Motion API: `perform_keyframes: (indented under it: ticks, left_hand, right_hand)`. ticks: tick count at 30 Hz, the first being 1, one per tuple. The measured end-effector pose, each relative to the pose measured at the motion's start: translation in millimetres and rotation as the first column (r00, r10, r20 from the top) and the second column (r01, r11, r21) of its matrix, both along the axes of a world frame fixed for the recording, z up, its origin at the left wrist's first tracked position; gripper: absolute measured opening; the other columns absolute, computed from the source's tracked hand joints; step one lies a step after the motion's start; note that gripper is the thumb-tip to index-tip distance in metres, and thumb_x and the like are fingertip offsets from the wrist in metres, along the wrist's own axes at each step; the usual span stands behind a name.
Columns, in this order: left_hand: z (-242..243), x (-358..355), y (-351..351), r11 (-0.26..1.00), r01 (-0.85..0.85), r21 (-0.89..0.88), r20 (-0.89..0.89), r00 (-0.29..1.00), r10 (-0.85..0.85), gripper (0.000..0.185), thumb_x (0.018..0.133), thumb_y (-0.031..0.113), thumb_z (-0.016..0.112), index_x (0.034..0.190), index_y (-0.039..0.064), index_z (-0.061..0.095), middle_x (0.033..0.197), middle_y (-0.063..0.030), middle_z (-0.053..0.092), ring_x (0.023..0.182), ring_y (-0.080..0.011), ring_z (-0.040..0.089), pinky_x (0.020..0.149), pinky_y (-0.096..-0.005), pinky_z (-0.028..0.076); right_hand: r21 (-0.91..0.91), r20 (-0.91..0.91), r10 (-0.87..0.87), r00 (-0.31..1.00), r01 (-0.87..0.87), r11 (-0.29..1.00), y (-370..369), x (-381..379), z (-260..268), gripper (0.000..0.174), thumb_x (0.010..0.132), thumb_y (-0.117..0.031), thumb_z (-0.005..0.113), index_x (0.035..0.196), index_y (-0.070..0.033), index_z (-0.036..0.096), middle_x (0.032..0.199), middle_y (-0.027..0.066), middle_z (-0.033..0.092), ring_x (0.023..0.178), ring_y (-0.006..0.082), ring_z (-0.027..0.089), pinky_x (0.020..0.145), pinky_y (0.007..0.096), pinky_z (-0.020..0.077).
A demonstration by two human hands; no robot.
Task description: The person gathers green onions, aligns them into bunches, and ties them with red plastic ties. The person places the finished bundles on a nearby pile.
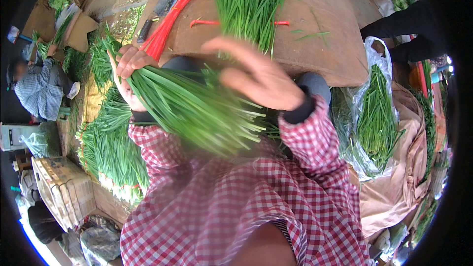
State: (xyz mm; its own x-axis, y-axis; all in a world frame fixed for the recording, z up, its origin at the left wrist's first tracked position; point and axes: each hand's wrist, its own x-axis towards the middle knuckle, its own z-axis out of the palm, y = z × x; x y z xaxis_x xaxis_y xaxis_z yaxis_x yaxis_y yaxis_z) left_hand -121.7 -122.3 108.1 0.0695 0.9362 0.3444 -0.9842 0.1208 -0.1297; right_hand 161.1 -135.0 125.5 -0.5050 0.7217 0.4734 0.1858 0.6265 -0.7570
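My left hand (135, 64) is closed around the leafy end of a bunch of green Chinese chives (184, 107), whose pale stem ends fan out toward my lap at the right. Blurred by motion, my right hand (257, 75) is above the stems with its fingers apart and nothing in them. Beyond it, a second pile of chives (245, 7) lies on the brown board (325, 14), across a red tie strip (205, 23). To its left lie a bundle of red strips (170, 22), a cleaver blade (167, 0) and a black handle (145, 30).
Tied chive bundles (114, 147) are stacked at my left. An open plastic bag of chives (377, 118) stands at my right on brown sheeting (391, 207). Another person (40, 85) sits at far left; dark-clothed legs (410, 29) are at upper right. A taped box (63, 188) stands lower left.
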Motion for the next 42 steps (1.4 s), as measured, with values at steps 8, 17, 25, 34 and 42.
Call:
perform_keyframes:
  ticks: [8,17,25,34,42]
  left_hand:
    - [-4.7,-11.3,-0.2,0.999,0.028,-0.020,0.005,1.000,-0.028,0.020,0.104,0.020,0.051,0.091,0.005,0.052,0.065,0.0056,0.047,0.061,-0.0086,0.050,0.077,-0.0300,0.046]
    - [-11.3,-26.7,-11.4,1.000,-0.004,0.013,-0.047,0.999,0.004,0.022,0.106,0.021,0.048,0.088,0.010,0.049,0.066,0.0056,0.045,0.062,-0.0086,0.049,0.078,-0.0293,0.045]
    - [-3.6,4.0,1.6,0.996,0.067,0.063,-0.136,0.989,-0.058,0.004,0.098,0.006,0.053,0.099,0.006,0.049,0.076,0.0048,0.048,0.075,-0.0085,0.054,0.087,-0.0292,0.046]
    - [-50.9,-52.2,-4.1,0.821,-0.326,-0.469,-0.363,0.919,0.157,0.032,0.099,0.028,0.062,0.076,0.009,0.052,0.071,-0.0004,0.054,0.071,-0.0161,0.056,0.084,-0.0390,0.051]
    - [-90.2,-83.7,2.2,0.705,-0.388,-0.594,-0.564,0.825,-0.021,0.021,0.103,0.024,0.055,0.094,0.006,0.058,0.079,-0.0068,0.063,0.078,-0.0224,0.060,0.082,-0.0392,0.053]
  right_hand:
    - [-0.370,0.137,-0.006,0.991,0.057,0.927,-23.9,-24.0,-64.0,0.047,0.103,-0.042,0.049,0.088,-0.001,0.066,0.081,0.0236,0.065,0.076,0.0400,0.063,0.070,0.0452,0.0485]
    - [-0.100,0.926,0.006,0.376,0.230,0.968,-49.8,54.3,-73.6,0.024,0.087,-0.029,0.065,0.098,-0.009,0.072,0.094,0.0099,0.069,0.084,0.0332,0.069,0.070,0.0445,0.0540]
    - [-0.421,-0.118,0.380,0.917,-0.393,0.818,13.1,-49.8,-88.1,0.042,0.086,-0.012,0.066,0.127,-0.005,0.060,0.116,0.0216,0.065,0.084,0.0280,0.067,0.077,0.0425,0.0532]
    - [-0.425,0.339,-0.116,0.934,0.262,0.866,-58.7,24.7,-76.1,0.084,0.085,-0.031,0.077,0.151,-0.005,0.032,0.126,0.0159,0.061,0.085,0.0236,0.068,0.080,0.0367,0.0541]
    - [-0.699,0.126,-0.158,0.980,0.200,0.686,7.9,-15.5,-127.1,0.025,0.093,-0.022,0.069,0.105,0.000,0.069,0.077,0.0104,0.069,0.060,0.0186,0.066,0.056,0.0332,0.0506]
